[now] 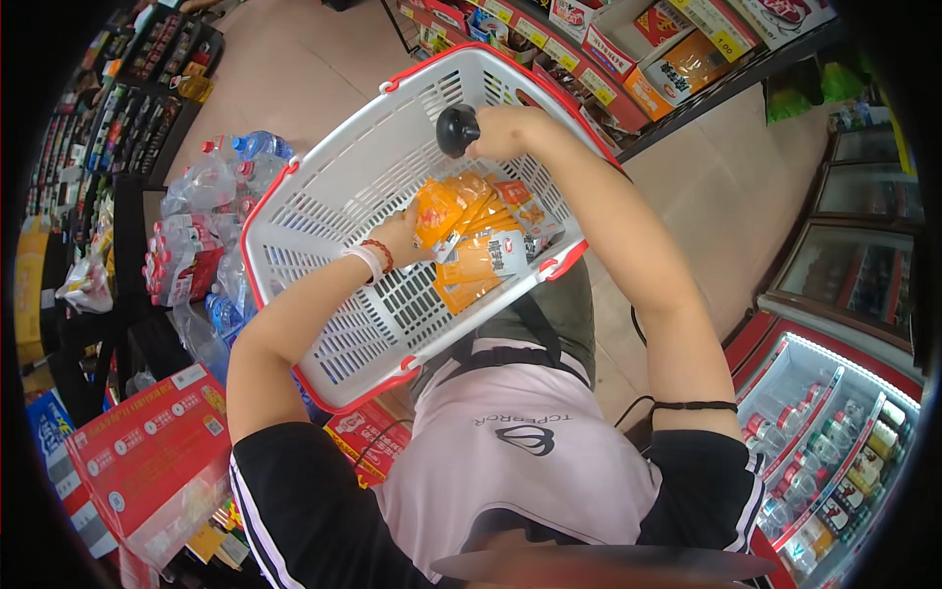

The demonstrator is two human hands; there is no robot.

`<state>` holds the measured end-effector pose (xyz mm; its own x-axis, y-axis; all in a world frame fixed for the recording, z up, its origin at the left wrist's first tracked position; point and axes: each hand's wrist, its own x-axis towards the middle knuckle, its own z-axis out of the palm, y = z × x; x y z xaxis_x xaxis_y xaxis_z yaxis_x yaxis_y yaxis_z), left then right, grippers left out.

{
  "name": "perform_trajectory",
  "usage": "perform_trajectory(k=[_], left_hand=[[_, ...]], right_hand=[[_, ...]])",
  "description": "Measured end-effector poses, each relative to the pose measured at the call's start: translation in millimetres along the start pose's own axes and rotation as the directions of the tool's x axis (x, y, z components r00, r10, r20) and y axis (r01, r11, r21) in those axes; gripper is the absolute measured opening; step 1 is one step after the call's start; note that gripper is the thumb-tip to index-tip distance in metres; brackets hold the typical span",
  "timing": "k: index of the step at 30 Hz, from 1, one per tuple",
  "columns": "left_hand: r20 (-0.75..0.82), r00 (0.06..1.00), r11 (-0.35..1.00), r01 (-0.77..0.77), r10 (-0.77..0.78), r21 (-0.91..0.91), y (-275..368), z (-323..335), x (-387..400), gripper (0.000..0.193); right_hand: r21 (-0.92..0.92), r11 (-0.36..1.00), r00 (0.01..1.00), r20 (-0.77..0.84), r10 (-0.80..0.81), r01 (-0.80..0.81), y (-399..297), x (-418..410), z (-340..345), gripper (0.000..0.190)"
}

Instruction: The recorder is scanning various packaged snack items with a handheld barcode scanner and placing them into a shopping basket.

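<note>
A white plastic shopping basket [346,177] with a red rim sits tilted in front of my body. Inside it, my left hand [403,234] grips the edge of some orange snack packets [441,210]. More orange and white packets [482,258] lie loosely stacked beneath and beside them, near the basket's side closest to me. My right hand [508,132] is wrapped around a black handheld device [458,131] with a rounded head, over the basket's far right part. Its grip is hidden by my fingers.
Shelves of boxed snacks [589,51] stand beyond the basket. Packs of bottled drinks [184,254] and a red carton [151,449] are on the left. To the right, a lit drinks cooler [831,442] stands beside the tiled floor [699,177].
</note>
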<state>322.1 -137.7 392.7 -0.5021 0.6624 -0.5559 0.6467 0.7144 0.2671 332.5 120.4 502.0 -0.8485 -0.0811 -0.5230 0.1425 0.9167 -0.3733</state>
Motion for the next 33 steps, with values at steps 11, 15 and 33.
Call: perform_trajectory(k=[11, 15, 33], left_hand=[[0.419, 0.908, 0.848, 0.209, 0.017, -0.487, 6, -57, 11, 0.084], [0.393, 0.918, 0.676, 0.264, 0.042, -0.688, -39, -54, 20, 0.041], [0.147, 0.983, 0.144, 0.130, 0.113, -0.981, -33, -111, -47, 0.032]], right_hand=[[0.083, 0.996, 0.999, -0.043, -0.012, 0.016, 3, 4, 2, 0.053], [0.288, 0.955, 0.995, -0.094, -0.041, 0.067, 2, -5, 1, 0.042], [0.604, 0.783, 0.981, -0.190, -0.043, 0.151, -11, -68, -5, 0.044]])
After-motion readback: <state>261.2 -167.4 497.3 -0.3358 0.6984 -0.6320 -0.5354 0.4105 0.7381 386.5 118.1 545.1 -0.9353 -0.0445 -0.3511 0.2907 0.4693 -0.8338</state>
